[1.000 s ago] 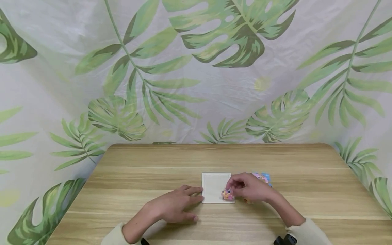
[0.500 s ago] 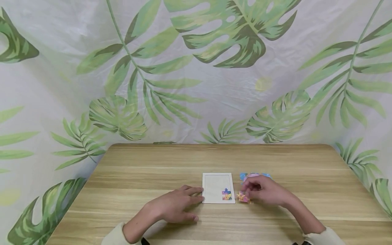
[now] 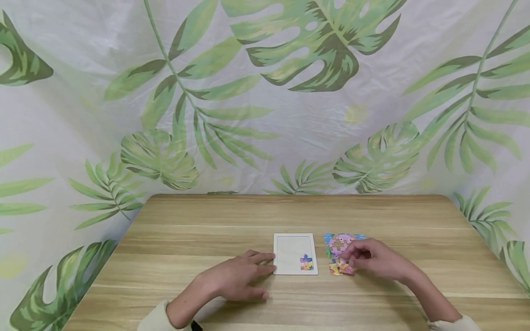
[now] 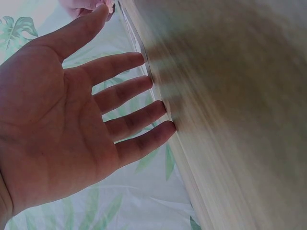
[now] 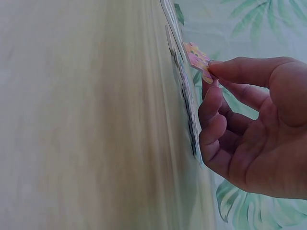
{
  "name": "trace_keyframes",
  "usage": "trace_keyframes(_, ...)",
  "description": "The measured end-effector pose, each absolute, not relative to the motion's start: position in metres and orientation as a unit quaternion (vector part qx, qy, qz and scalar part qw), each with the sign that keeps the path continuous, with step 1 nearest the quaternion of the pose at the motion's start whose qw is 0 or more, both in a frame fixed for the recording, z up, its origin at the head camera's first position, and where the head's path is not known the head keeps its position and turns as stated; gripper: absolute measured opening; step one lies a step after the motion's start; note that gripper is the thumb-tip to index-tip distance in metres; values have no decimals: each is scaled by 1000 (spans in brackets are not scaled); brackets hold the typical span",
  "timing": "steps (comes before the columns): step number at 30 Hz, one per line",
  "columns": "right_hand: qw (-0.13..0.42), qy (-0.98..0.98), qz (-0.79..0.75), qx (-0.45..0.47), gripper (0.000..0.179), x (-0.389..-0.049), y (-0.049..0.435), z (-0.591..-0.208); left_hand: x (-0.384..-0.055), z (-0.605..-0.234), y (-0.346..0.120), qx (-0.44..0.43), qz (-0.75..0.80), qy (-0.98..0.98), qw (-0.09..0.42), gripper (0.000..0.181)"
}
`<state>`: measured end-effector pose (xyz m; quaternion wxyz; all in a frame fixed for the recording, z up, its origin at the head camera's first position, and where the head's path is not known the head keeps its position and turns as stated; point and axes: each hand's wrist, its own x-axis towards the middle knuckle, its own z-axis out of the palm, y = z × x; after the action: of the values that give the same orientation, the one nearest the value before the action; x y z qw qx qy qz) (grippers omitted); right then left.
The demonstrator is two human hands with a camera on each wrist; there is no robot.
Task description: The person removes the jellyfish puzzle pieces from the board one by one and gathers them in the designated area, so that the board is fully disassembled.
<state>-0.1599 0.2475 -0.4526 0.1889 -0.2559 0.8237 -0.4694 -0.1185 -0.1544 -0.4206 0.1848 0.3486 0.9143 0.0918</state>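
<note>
My right hand (image 3: 378, 261) pinches a pink and yellow jigsaw piece (image 5: 195, 56) between thumb and fingertips. That piece is raised above the table, over the near edge of a group of loose jigsaw pieces (image 3: 339, 240). To their left lies a white puzzle tray (image 3: 287, 250). In its lower right corner sits a blue, pink and yellow jigsaw piece (image 3: 307, 264), with a tab pointing to the far side. My left hand (image 3: 232, 278) lies with spread, straight fingers, the fingertips at the tray's left edge. The left wrist view shows its bare palm (image 4: 57, 129).
A wood-grain table (image 3: 198, 220) carries everything. Behind it hangs a pale cloth (image 3: 265, 151) with green leaves. The loose pieces lie just right of the tray, partly covered by my right hand.
My right hand has moved right, carrying the pinched jigsaw piece from over the tray's lower right corner to over the loose pieces. The left hand and the tray have stayed put.
</note>
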Motion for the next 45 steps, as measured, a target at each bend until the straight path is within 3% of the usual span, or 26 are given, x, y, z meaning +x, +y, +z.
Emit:
trace_keyframes(13,198,822,-470,-253,11,-160,261,-452,-120,-420,-154,349,92,914,185,64)
trace_keyframes(34,130,869,-390,-276,8,-157,251,-454,-119,-421,-154,346,94,915,183,63)
trace_keyframes(45,102,885,-362,-274,29,-156,246,-457,-118,-420,-154,346,94,915,184,63)
